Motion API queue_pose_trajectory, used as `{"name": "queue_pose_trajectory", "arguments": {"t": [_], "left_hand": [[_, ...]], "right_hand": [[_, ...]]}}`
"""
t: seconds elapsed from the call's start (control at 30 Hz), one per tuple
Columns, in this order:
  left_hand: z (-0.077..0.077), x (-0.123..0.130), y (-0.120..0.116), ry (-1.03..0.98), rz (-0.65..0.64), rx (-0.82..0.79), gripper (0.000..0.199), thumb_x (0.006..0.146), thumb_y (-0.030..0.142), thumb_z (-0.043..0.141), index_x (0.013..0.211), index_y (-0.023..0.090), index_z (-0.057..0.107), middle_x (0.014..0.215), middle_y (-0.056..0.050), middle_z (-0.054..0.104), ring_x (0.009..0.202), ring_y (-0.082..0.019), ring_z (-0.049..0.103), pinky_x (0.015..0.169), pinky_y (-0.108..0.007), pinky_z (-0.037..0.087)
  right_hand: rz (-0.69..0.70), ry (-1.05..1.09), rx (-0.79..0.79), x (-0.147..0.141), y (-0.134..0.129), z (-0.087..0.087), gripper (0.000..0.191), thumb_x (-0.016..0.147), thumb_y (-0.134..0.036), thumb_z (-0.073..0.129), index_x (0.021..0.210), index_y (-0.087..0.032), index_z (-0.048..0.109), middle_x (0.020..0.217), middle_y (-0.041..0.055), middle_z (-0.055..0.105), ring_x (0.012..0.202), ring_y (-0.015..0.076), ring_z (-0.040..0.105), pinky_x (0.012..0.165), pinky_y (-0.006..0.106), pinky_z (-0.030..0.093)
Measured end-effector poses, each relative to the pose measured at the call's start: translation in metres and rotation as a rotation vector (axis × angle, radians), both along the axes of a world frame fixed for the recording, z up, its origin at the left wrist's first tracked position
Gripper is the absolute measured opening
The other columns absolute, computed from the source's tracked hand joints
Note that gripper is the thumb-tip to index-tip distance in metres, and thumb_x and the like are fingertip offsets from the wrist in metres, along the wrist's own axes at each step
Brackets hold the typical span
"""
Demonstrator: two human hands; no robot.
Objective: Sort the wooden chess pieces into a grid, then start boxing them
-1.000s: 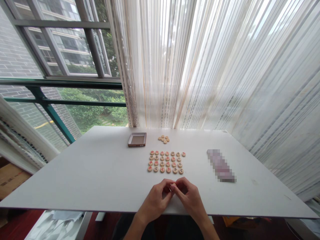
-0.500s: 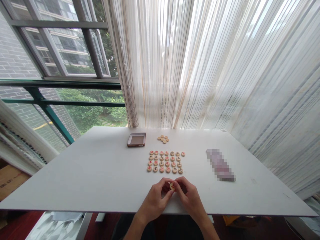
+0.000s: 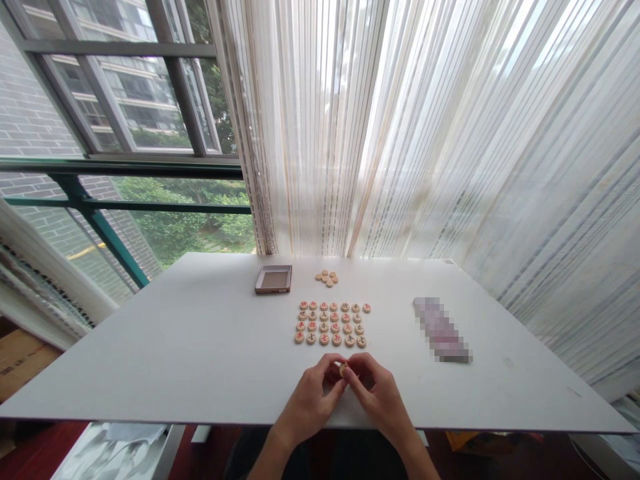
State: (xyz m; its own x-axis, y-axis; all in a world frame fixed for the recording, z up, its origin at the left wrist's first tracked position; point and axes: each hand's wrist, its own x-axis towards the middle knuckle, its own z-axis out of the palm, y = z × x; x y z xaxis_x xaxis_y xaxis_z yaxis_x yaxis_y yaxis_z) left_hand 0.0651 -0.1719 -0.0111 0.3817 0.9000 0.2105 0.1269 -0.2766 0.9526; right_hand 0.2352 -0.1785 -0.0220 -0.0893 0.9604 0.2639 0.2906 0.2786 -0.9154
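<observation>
Between the fingertips of both hands is a round wooden Chinese chess piece (image 3: 343, 370), tilted and partly covered by the fingers. My left hand (image 3: 316, 389) pinches it from the left, and my right hand (image 3: 373, 385) pinches it from the right, thumbs close together. Just beyond the hands, rows of Chinese chess pieces (image 3: 324, 327) lie face up, marked with red or black characters. The far row extends one piece further right than the others. Behind them, a small cluster of pieces (image 3: 329, 283) shows blank faces.
A shallow open box (image 3: 273, 279) stands at the back left of the white table (image 3: 200, 353). On the right lies a pixelated flat item (image 3: 441, 331). Sheer curtains (image 3: 400, 133) hang behind the table, beside a window (image 3: 145, 100) on the left.
The held piece has turned between my fingers, so its red-marked face shows less now. My right thumb has shifted slightly left over it. The laid-out pieces stay in place.
</observation>
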Motion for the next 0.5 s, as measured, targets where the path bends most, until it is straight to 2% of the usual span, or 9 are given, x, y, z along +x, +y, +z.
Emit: {"name": "queue_pose_trajectory", "arguments": {"t": [0.2,0.33,0.43,0.5], "left_hand": [[0.002,0.0,0.0,0.02,0.012,0.005,0.025,0.094,0.03,0.059,0.118,0.024,0.056,0.093,-0.003,0.074,0.085,-0.018,0.07,0.081,-0.028,0.055],[0.0,-0.001,0.0,0.049,0.027,0.007,0.026,0.093,0.029,0.058,0.119,0.024,0.057,0.09,-0.002,0.072,0.082,-0.017,0.068,0.081,-0.027,0.054],[-0.002,-0.001,0.0,0.078,0.041,0.015,0.025,0.093,0.03,0.058,0.117,0.023,0.058,0.089,-0.002,0.071,0.082,-0.017,0.068,0.081,-0.027,0.053],[-0.004,-0.002,0.0,0.088,0.051,0.019,0.025,0.093,0.03,0.058,0.117,0.023,0.058,0.09,-0.003,0.071,0.082,-0.017,0.067,0.082,-0.027,0.053]], "right_hand": [[-0.033,0.083,-0.038,-0.001,0.0,-0.001,0.026,0.093,-0.045,0.06,0.099,-0.02,0.064,0.091,0.0068,0.073,0.083,0.0223,0.07,0.077,0.031,0.056],[-0.064,0.127,-0.101,0.013,0.014,0.008,0.032,0.091,-0.05,0.061,0.101,-0.02,0.063,0.092,0.0082,0.073,0.082,0.023,0.071,0.074,0.032,0.056],[-0.14,0.052,-0.088,0.035,0.033,0.017,0.031,0.089,-0.05,0.062,0.099,-0.02,0.064,0.091,0.0083,0.074,0.084,0.0231,0.071,0.072,0.031,0.054],[-0.226,-0.075,-0.099,0.049,0.045,0.018,0.029,0.087,-0.049,0.062,0.094,-0.021,0.065,0.082,0.006,0.075,0.075,0.0223,0.07,0.065,0.031,0.051]]}}
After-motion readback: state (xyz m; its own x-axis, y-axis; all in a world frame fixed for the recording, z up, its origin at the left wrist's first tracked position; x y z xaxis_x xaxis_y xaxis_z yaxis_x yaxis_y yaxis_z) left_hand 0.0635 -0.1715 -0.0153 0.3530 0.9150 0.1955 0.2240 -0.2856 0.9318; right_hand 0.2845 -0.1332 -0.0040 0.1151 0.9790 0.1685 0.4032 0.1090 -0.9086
